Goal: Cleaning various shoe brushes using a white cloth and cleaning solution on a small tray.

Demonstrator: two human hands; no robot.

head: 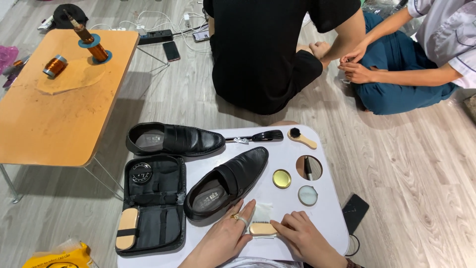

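Observation:
My left hand (225,237) lies flat on the white table (327,213), fingers spread, beside the heel of a black loafer (225,182) and touching a small wooden brush (262,229). My right hand (302,235) pinches the right end of that brush, which lies near a white cloth (262,210). A second black loafer (173,139) lies at the table's far left. An open black shoe-care case (152,203) holds a round tin (142,172) and a tan brush (127,228).
A gold tin lid (281,178), a clear round lid (308,195), a small dauber brush (301,137) and a black shoehorn (260,136) lie on the table. Two other people sit on the floor beyond. An orange low table (49,114) stands left. A phone (355,212) lies right.

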